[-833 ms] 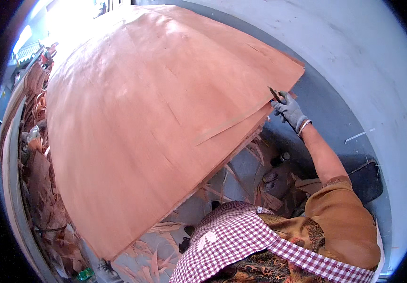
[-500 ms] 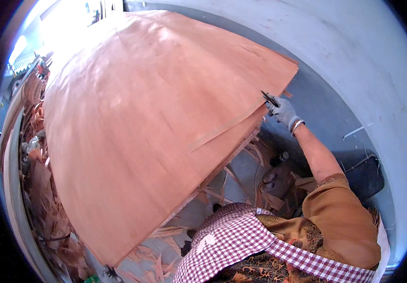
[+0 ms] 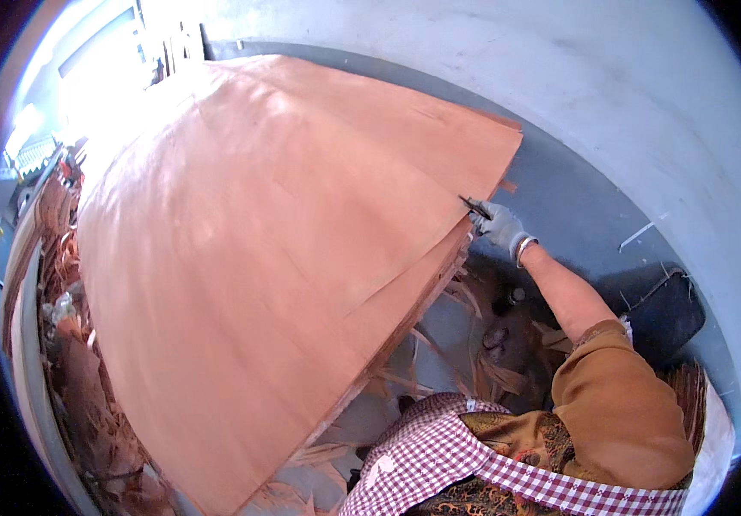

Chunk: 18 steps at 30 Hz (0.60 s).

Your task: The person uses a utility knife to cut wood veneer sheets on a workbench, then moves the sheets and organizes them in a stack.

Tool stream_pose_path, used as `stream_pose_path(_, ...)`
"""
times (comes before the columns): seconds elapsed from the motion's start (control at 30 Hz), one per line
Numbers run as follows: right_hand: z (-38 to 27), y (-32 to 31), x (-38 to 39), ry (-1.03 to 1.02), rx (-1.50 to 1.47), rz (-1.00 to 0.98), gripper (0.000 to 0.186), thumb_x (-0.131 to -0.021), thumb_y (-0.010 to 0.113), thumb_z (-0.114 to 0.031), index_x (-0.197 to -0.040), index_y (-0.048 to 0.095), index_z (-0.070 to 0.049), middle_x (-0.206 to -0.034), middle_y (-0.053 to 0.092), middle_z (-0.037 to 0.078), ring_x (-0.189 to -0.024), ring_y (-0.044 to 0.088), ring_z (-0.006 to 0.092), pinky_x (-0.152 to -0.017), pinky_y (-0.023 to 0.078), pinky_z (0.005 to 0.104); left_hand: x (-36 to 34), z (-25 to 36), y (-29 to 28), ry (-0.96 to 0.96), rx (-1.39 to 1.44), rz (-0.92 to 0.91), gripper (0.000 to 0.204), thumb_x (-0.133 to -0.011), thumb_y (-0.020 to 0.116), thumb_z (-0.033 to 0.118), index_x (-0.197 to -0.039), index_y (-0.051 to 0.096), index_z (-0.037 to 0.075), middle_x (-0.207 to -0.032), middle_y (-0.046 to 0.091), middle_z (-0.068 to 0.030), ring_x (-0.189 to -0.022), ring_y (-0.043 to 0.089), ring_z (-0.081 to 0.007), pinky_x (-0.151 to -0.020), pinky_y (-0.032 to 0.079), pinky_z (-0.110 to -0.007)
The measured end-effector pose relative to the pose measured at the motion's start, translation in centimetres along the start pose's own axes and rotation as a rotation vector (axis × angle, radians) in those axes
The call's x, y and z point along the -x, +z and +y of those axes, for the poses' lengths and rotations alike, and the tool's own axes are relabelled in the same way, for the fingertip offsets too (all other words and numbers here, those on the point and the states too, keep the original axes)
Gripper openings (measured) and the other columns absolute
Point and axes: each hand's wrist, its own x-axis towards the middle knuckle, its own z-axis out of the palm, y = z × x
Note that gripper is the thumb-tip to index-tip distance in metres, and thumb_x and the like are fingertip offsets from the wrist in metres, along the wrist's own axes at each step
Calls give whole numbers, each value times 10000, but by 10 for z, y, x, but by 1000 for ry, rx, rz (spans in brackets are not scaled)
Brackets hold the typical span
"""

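Large, thin, orange-brown sheet of wood veneer (image 3: 250, 232), lying uppermost on a layered stack of similar veneer (image 3: 413, 322), spread mostly to the left of the right grip (image 3: 498, 225), with one edge just beside the fingers; contact with it not clear. Running down-left from near the grip, a long line in the surface, split or overlap, not possible to say which. Clamped within the right grip, gloved in grey: dark, slim, pointed hand tool (image 3: 475, 207), tip over the sheet. Perhaps held so for leaving the tip free at the edge. Probably piled flat for easy reach along the border. Left grip out of sight, so state unknown. Below the right grip, pale, curled veneer scraps (image 3: 323, 454) on the floor. Beyond it, to the right, blue-grey wall (image 3: 637, 129).
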Motion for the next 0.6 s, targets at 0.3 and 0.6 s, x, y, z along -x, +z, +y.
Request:
stream_pose_path(0.3, -11, -2, 9, 95, 81, 2, 301, -886, 577, -286, -1131, 610, -113, -726, 620, 62, -668, 569, 170, -644, 453, 320, 14, 16, 21, 46, -86, 6, 469, -839, 598, 336, -1216, 487, 80, -1206, 509, -128, -1031, 523, -280, -856, 427, -419)
stream_pose_path(0.6, -15, -8, 42, -63, 146, 1, 394, -861, 608, -327, -1099, 574, -13, -1017, 651, 188, -849, 628, 260, -774, 474, 358, 52, 49, 36, 306, -294, 160, 560, -831, 604, 380, -1283, 457, 83, -1277, 484, -144, -1088, 512, -308, -891, 419, -447)
